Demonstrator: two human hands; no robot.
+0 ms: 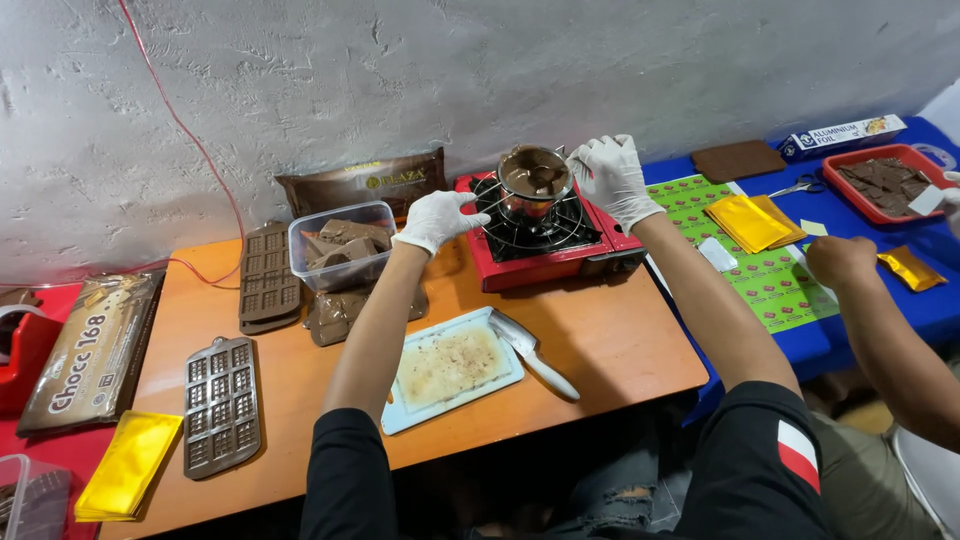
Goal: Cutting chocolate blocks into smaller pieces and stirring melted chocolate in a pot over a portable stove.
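Observation:
A small metal pot (533, 178) of melted chocolate with a few solid lumps sits on the grate of a red tabletop gas stove (545, 262). My right hand (610, 177), in a white glove, curls over the pot's right rim with the fingertips on it. My left hand (436, 218), also gloved, reaches from the left. Its fingertips are at the stove's left edge by the pot's wire handle, and its grip is not clear. A clear tub (340, 243) of chocolate chunks stands just left of that hand.
A white tray (400, 412) with crumbs and a scraper (532, 355) lies near the front edge. To the left are brown bar moulds (221, 405), chocolate packs and gold wrappers (127, 463). At the right, another person's hand (838, 260) works over a blue table with wrappers, scissors and a red tray (838, 186).

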